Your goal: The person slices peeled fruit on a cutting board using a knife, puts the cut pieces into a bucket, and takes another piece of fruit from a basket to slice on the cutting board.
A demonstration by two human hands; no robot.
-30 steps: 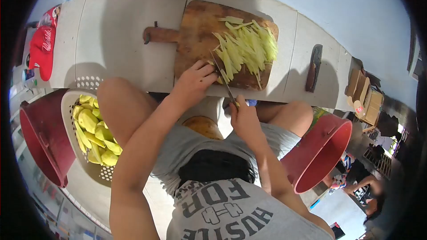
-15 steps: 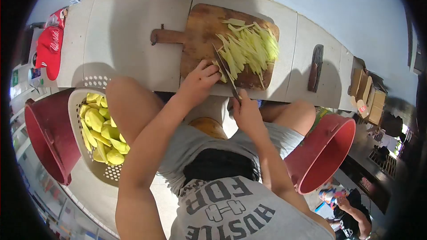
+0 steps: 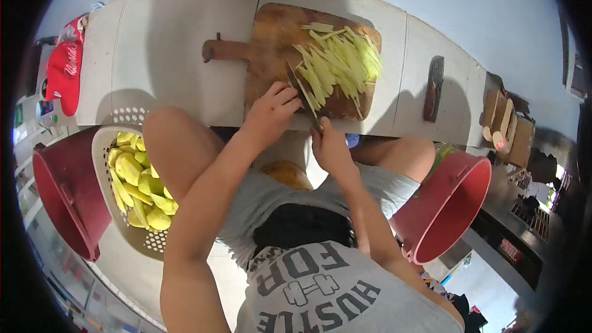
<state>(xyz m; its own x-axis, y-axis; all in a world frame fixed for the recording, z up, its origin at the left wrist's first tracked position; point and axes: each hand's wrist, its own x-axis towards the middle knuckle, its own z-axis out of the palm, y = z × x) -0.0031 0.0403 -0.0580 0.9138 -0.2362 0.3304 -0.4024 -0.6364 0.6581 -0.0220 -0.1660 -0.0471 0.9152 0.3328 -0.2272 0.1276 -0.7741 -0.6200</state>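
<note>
My right hand is closed round the handle of a knife, whose blade slants up and left over the cutting board. Beside the blade, my left hand presses its bent fingers on a piece of pale green fruit at the board's near edge; the fingers mostly hide this piece. Thin yellow-green strips, which look like green mango, lie heaped on the right part of the wooden board. Its handle points left.
A colander of peeled yellow-green pieces stands left of my leg, next to a red bucket. Another red bucket is at my right. A dark-bladed knife lies on the tiled counter; a red cap sits at its left end.
The knife and both hands have shifted slightly left in view, along with the board. Another person's arm at the lower right has mostly left the view.
</note>
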